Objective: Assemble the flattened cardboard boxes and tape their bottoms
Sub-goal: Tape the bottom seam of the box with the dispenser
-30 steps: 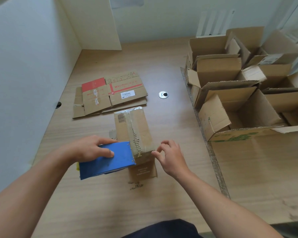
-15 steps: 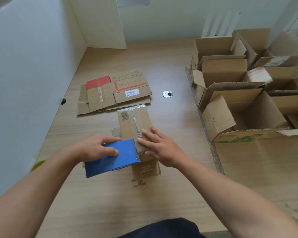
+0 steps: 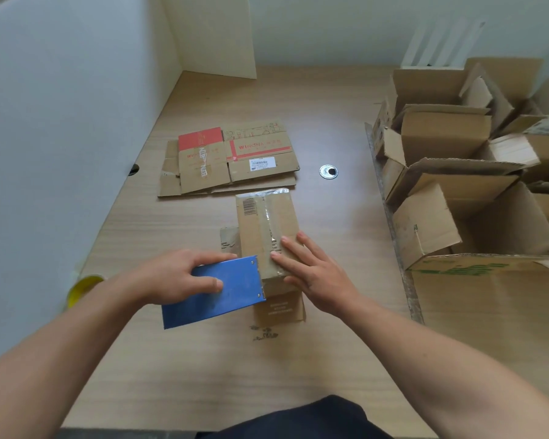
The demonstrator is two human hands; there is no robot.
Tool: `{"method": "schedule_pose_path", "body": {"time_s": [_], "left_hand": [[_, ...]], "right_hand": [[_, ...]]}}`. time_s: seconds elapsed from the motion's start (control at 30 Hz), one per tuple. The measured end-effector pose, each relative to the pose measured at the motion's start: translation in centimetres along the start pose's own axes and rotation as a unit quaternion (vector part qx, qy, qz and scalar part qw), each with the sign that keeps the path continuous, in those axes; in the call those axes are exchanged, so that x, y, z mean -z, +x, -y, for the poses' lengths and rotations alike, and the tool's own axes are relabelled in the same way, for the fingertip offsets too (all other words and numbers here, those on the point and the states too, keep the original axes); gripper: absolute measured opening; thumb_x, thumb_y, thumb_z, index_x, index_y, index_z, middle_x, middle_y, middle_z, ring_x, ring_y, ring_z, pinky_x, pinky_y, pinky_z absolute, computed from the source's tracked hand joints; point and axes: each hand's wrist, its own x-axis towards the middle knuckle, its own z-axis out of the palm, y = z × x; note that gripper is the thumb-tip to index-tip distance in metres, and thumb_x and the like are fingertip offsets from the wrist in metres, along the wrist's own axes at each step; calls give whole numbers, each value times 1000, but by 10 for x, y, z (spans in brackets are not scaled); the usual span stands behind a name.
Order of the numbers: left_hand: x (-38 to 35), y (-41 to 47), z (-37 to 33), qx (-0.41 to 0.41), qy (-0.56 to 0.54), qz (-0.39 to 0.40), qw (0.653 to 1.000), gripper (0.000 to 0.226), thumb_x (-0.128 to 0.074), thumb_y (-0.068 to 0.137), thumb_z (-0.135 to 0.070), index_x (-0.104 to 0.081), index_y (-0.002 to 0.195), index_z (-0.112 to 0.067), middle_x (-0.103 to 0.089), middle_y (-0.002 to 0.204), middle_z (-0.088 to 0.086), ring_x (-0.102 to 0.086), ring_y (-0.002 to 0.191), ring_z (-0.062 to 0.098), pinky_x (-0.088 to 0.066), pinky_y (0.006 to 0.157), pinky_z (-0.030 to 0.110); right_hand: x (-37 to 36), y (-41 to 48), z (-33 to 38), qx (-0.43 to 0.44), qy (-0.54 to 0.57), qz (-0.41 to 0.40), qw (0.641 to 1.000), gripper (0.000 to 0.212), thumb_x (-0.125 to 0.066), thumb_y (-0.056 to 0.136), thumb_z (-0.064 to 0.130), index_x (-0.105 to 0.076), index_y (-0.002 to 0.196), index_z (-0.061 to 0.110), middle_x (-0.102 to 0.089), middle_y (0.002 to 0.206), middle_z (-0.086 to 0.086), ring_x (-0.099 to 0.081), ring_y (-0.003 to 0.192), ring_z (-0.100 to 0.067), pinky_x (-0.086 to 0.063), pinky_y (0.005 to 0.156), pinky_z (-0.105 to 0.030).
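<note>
Pale wood-grain surface [image 3: 330, 236] in a corner of white walls [image 3: 61, 122].

Right fingers [image 3: 293, 248] are straight and slightly spread, lying flat on top of the small box [image 3: 260, 223], over the near end of the clear tape strip [image 3: 267, 217] that runs along its top seam. The right hand [image 3: 314, 277] holds nothing; its palm hangs off the box's near right edge and the forearm comes in from bottom right.

Left fingers [image 3: 203, 282] are curled round a blue tool [image 3: 232, 296]. One finger lies across its flat blue face and another runs along its far edge. It is probably a tape dispenser, but only the blue side plate shows. The tool's right edge touches the near left side of the small box. The left hand [image 3: 168, 277] sits just left of the box, forearm from bottom left.

The small box stands closed-side up in the middle of the surface. It has a barcode label [image 3: 249, 206] at the far left of its top, and flaps stick out flat at its base on the near and left sides.

Flattened boxes [image 3: 235, 156] lie stacked beyond it, red print facing up, apart from the small box. A round metal grommet [image 3: 328, 172] sits to their right. A cluster of open boxes [image 3: 450, 198], flaps up, fills the right side. A yellow roll [image 3: 83, 288] is at the left edge of the surface, partly hidden by the left forearm. Dark clothing [image 3: 298, 419] shows at the bottom centre.
</note>
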Motion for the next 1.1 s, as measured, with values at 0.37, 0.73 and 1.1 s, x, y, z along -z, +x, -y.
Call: {"method": "schedule_pose_path", "body": {"time_s": [0.37, 0.73, 1.1], "left_hand": [[15, -7, 40, 26, -17, -13, 999, 38, -55, 71, -53, -54, 102, -75, -64, 109, -32, -59, 102, -4, -46, 94, 28], [-3, 23, 42, 54, 140, -104, 983, 51, -55, 91, -51, -42, 140, -54, -58, 134, -15, -53, 107, 14, -41, 80, 31], [-27, 20, 17, 61, 244, -195, 948, 53, -41, 87, -54, -30, 140, -58, -65, 112, -12, -60, 97, 21, -45, 70, 33]], "right_hand": [[-6, 2, -3, 7, 35, -2, 999, 49, -54, 100, 37, -41, 148, 36, -17, 159, 17, -2, 151, -14, -21, 122, -37], [-4, 3, 3, -22, 40, 8, 999, 51, -56, 100, 37, -40, 148, 38, -13, 158, 21, 3, 151, -11, -10, 122, -31], [-11, 4, 18, -57, 82, -26, 995, 47, -60, 99, 35, -50, 145, 30, -16, 155, 21, 4, 150, -11, -1, 118, -18]]}}
